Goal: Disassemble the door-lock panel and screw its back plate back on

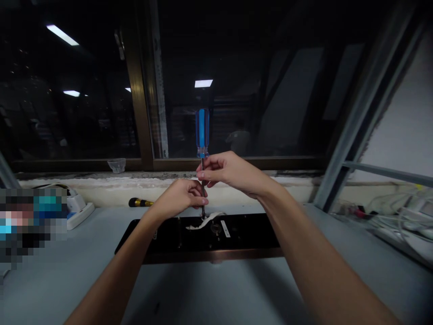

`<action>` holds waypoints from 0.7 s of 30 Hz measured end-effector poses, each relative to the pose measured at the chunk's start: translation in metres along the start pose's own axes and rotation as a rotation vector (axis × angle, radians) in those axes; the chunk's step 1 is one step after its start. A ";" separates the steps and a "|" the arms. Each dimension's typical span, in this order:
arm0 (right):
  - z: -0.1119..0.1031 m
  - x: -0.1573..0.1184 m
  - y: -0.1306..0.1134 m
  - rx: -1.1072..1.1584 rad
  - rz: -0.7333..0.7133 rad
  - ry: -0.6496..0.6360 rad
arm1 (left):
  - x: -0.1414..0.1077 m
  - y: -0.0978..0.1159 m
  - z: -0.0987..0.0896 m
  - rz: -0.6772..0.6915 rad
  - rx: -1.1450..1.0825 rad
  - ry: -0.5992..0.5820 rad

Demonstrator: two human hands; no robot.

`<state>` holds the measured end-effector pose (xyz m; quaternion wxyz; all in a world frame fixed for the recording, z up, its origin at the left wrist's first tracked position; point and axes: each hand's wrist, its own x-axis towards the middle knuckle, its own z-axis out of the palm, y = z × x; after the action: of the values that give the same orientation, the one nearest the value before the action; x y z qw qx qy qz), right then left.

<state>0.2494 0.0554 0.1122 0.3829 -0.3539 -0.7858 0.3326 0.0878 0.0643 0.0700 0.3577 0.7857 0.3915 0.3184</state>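
Observation:
A screwdriver [202, 131] with a clear and blue handle stands upright, its tip down at a long black panel [250, 230]. My right hand [225, 170] pinches the metal shaft just under the handle. Lower on the same shaft, the fingers of my left hand [186, 195] close round it near the tip. A white strip [209, 220], perhaps a cable or tape, lies bent across the panel beside the tip. Right of it are a round metal part [215, 229] and a white label [225, 229]. The exact contact point of the tip is hard to make out.
The panel rests on a grey-blue table [203, 293]. Behind it lies a black and yellow screwdriver handle [140, 202]. A clear plastic cup [117, 165] sits on the window ledge. White devices [79, 210] stand at left; tangled cables [406, 221] lie at right beside a metal frame [365, 104].

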 end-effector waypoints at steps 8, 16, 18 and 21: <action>0.001 0.000 -0.002 -0.162 -0.014 0.003 | -0.001 -0.001 0.000 0.020 -0.021 -0.009; -0.001 0.000 0.001 -0.063 0.013 0.000 | 0.001 -0.003 0.000 -0.023 -0.143 -0.033; 0.000 0.001 0.001 -0.086 -0.008 -0.018 | 0.001 -0.003 0.000 -0.016 -0.103 -0.013; 0.000 0.001 0.002 -0.121 -0.019 -0.026 | 0.001 -0.001 0.000 0.007 -0.039 0.006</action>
<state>0.2490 0.0575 0.1112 0.3537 -0.3647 -0.8127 0.2854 0.0878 0.0660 0.0691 0.3707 0.7789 0.3835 0.3299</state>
